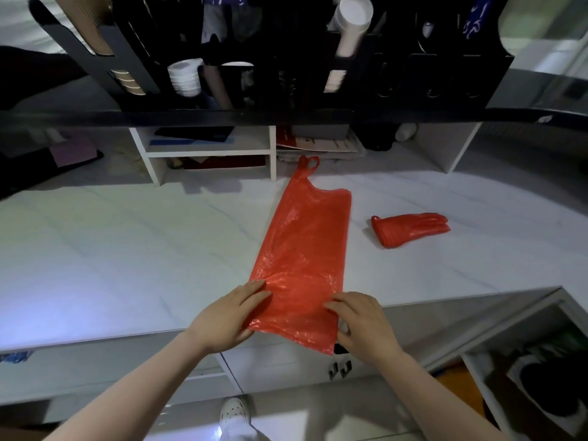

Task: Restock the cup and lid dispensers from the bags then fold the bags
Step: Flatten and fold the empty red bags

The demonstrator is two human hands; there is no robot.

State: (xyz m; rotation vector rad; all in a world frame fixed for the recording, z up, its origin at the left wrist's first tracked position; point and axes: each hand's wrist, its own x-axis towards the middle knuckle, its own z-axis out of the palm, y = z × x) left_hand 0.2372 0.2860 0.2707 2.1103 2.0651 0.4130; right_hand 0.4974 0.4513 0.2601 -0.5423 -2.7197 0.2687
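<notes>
A red plastic bag (305, 246) lies flat and lengthwise on the white counter (127, 249), its handles pointing away from me and its bottom end hanging slightly over the front edge. My left hand (227, 316) holds the bag's near left corner, thumb under the edge and fingers on top. At the near right corner, my right hand (362, 323) pinches the edge. A second red bag (409, 229), folded into a small bundle, lies to the right. The black cup and lid dispenser (286, 52) stands on the raised ledge behind, with stacks of white and brown cups in its slots.
White shelf cubbies (210, 154) with papers and dark items sit under the ledge at the back of the counter. Drawers are below the counter front. An open compartment (534, 370) is low on the right. My white shoe (234, 412) is on the floor.
</notes>
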